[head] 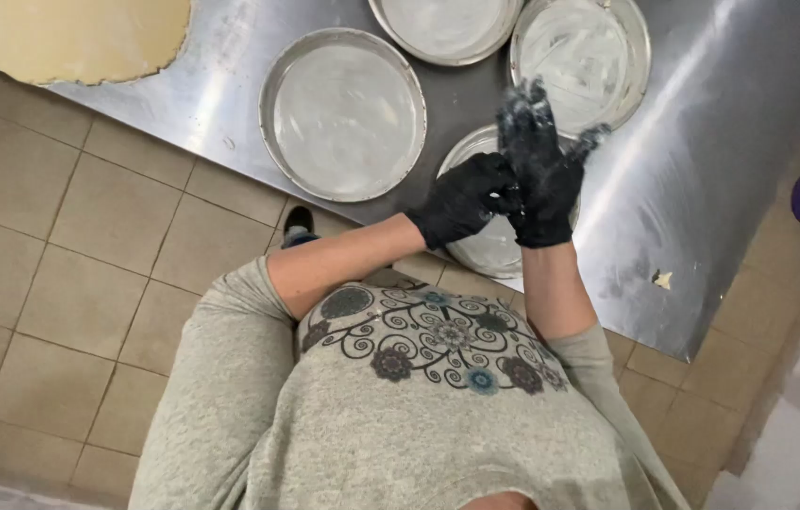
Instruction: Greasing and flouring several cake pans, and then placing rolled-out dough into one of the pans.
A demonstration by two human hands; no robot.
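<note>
the person stands at a steel surface (230, 104), looking straight down at both hands, each in a black glove. the right hand (541, 170) is held up with its fingers (524, 111) spread wide and pointing away from the body; its glove is smeared with a white, greasy-looking film, thickest at the fingertips. the left hand (464, 198) comes in from the side and touches the right hand near its palm and wrist, its fingers curled narrow against that glove; whether they pinch the glove or only rest on it cannot be told.

both hands hover over a round metal pan (489, 250) that lies at the near edge of the surface, mostly hidden under them. three more round pans lie on the surface: a large one (343, 113) to the left, one (445, 28) at the top edge of the view, and one (581, 57) just beyond the right hand, its inside streaked white. a flat sheet of pale dough (69, 38) lies at the far left corner, well apart from the pans. a small scrap of dough (662, 279) sits on the surface to the right. the floor (60, 283) below is beige tile.
</note>
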